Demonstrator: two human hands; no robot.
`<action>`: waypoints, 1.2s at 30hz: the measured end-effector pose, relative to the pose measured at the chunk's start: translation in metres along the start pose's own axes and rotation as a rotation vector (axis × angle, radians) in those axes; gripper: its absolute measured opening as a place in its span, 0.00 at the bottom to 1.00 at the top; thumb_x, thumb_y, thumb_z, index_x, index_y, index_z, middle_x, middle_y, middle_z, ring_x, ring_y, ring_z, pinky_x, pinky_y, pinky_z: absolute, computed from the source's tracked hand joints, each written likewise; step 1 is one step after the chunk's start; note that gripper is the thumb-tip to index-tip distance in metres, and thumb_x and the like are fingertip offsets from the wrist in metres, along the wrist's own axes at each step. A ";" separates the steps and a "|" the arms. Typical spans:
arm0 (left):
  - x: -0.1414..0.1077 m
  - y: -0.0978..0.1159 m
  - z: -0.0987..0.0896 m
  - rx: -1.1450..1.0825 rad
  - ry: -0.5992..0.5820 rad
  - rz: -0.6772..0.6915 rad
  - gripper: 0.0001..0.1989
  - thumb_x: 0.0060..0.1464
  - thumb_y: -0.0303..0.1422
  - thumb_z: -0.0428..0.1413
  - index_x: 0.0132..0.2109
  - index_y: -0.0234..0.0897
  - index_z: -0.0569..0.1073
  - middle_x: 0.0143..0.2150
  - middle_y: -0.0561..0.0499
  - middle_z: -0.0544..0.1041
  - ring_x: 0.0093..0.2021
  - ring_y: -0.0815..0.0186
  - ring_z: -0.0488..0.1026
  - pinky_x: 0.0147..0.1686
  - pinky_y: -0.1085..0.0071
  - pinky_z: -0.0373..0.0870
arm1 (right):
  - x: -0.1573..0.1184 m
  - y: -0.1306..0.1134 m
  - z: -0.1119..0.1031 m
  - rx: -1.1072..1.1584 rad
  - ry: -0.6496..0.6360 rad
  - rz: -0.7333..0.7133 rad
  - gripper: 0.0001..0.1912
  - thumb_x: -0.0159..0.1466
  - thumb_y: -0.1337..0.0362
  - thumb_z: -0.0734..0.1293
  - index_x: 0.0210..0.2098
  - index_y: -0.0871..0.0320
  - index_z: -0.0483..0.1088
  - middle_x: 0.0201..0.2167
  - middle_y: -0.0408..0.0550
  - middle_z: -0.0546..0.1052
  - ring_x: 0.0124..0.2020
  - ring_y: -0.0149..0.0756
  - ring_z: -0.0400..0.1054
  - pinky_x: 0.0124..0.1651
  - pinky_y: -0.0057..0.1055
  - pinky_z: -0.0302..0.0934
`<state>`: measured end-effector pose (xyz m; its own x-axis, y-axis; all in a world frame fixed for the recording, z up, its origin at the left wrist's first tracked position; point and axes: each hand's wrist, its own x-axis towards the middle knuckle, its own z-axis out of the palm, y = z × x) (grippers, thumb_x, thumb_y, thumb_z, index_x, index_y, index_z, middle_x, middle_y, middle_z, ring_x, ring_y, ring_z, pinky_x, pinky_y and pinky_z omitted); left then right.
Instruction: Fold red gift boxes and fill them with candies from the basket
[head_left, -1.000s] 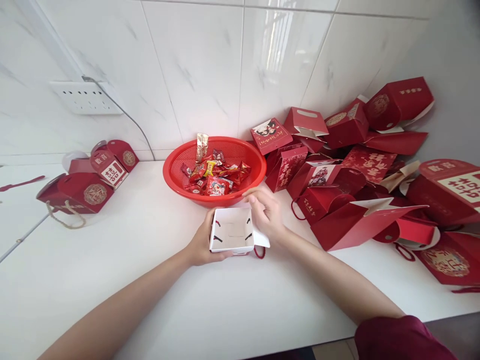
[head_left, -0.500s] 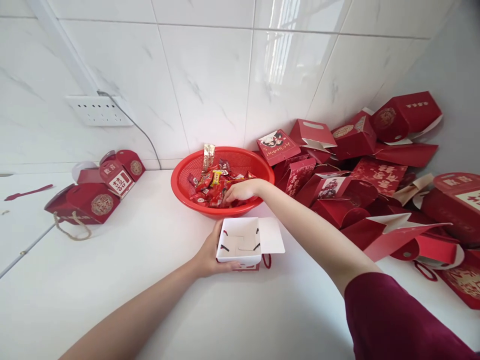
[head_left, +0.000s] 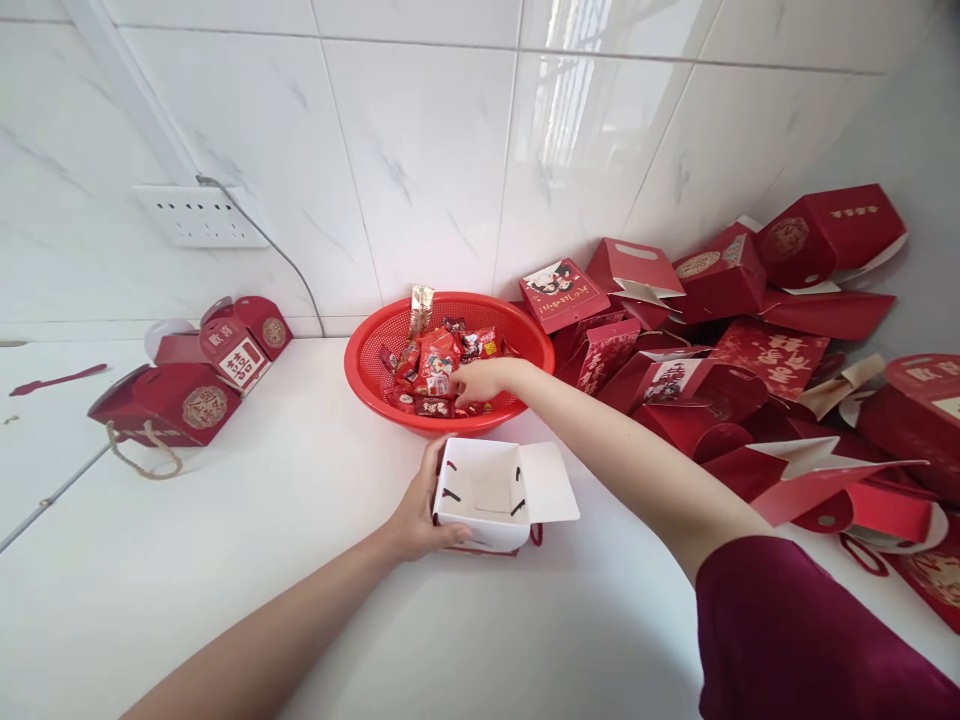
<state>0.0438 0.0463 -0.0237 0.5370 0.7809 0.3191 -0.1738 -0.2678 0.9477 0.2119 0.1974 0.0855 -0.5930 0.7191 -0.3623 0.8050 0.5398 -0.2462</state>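
My left hand (head_left: 424,515) grips the left side of a small white-lined box (head_left: 484,535), its thumb along the near wall. The box stands open with nothing in it, its lid flap (head_left: 551,482) out to the right. Dark strips show on its inner side walls, and a red cord loop pokes out at its right. Behind it, my right hand (head_left: 484,380) reaches into a red plastic basket (head_left: 367,393) of wrapped sweets. Its fingers are closed at the edge of a red sweet packet (head_left: 437,362); some fingertips are hidden among the wrappers.
A heap of red gift boxes (head_left: 769,350) fills the right side against the wall. Two more red boxes (head_left: 191,405) stand at the left, one with a rope handle. Farther left lies a thin red strip (head_left: 60,380). A cable (head_left: 281,255) hangs from the wall socket (head_left: 199,217).
My right hand has shifted among the sweets, and a large red packet now shows at its fingertips. The yellow sweet on top is no longer seen there. The held box has tilted slightly.
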 end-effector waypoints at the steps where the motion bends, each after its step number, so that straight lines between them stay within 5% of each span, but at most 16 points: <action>1: 0.000 0.001 0.000 0.042 -0.002 -0.004 0.52 0.43 0.47 0.69 0.67 0.41 0.49 0.63 0.37 0.62 0.63 0.43 0.62 0.61 0.48 0.60 | 0.001 -0.003 0.004 -0.020 -0.020 -0.008 0.20 0.59 0.64 0.70 0.52 0.55 0.75 0.50 0.51 0.79 0.46 0.45 0.74 0.42 0.29 0.64; 4: 0.002 0.004 -0.002 0.152 -0.019 -0.016 0.53 0.42 0.40 0.70 0.68 0.42 0.47 0.65 0.37 0.60 0.65 0.43 0.59 0.63 0.48 0.58 | 0.004 -0.008 0.014 -0.070 -0.035 0.008 0.27 0.56 0.68 0.71 0.55 0.57 0.71 0.56 0.57 0.75 0.52 0.50 0.71 0.44 0.32 0.63; 9: 0.003 0.006 -0.003 0.163 -0.063 -0.030 0.52 0.43 0.37 0.69 0.68 0.41 0.48 0.66 0.37 0.59 0.66 0.44 0.58 0.63 0.48 0.59 | 0.003 0.002 0.012 -0.027 -0.021 0.052 0.23 0.52 0.69 0.73 0.48 0.64 0.74 0.46 0.60 0.79 0.43 0.49 0.74 0.39 0.32 0.63; 14: 0.003 0.005 -0.002 0.124 -0.075 -0.026 0.49 0.43 0.37 0.69 0.66 0.41 0.51 0.64 0.38 0.62 0.64 0.46 0.61 0.62 0.50 0.60 | -0.022 0.021 0.008 0.153 0.125 -0.023 0.05 0.60 0.67 0.67 0.35 0.61 0.75 0.35 0.51 0.81 0.37 0.39 0.74 0.40 0.28 0.61; 18: 0.004 0.007 -0.001 0.133 -0.074 -0.034 0.48 0.43 0.36 0.69 0.66 0.41 0.51 0.63 0.39 0.63 0.64 0.47 0.62 0.62 0.50 0.61 | -0.046 0.029 0.015 0.331 0.270 -0.104 0.08 0.63 0.66 0.63 0.30 0.60 0.72 0.30 0.44 0.79 0.34 0.33 0.72 0.42 0.27 0.60; 23: 0.004 0.010 0.000 0.142 -0.058 -0.042 0.47 0.42 0.37 0.69 0.65 0.40 0.53 0.62 0.38 0.65 0.63 0.46 0.63 0.61 0.50 0.62 | -0.059 0.030 0.020 0.558 0.408 -0.185 0.10 0.65 0.59 0.62 0.35 0.59 0.69 0.33 0.46 0.77 0.37 0.33 0.70 0.43 0.28 0.62; 30: 0.004 0.006 -0.001 0.142 -0.032 -0.032 0.49 0.40 0.38 0.70 0.66 0.41 0.53 0.62 0.38 0.65 0.62 0.45 0.64 0.60 0.50 0.64 | -0.093 0.023 0.010 0.989 0.292 -0.427 0.10 0.64 0.58 0.67 0.36 0.60 0.69 0.31 0.44 0.74 0.33 0.30 0.68 0.41 0.29 0.63; 36: 0.000 0.005 -0.001 0.235 0.048 0.046 0.52 0.37 0.35 0.72 0.66 0.42 0.53 0.61 0.39 0.65 0.61 0.45 0.65 0.61 0.49 0.63 | -0.133 0.005 -0.001 0.636 0.150 -0.390 0.06 0.65 0.65 0.63 0.34 0.60 0.71 0.29 0.42 0.72 0.30 0.29 0.64 0.36 0.27 0.59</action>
<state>0.0423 0.0460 -0.0188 0.4923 0.7890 0.3677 0.0027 -0.4238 0.9057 0.2947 0.1049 0.1333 -0.7959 0.6048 -0.0278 0.3653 0.4431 -0.8187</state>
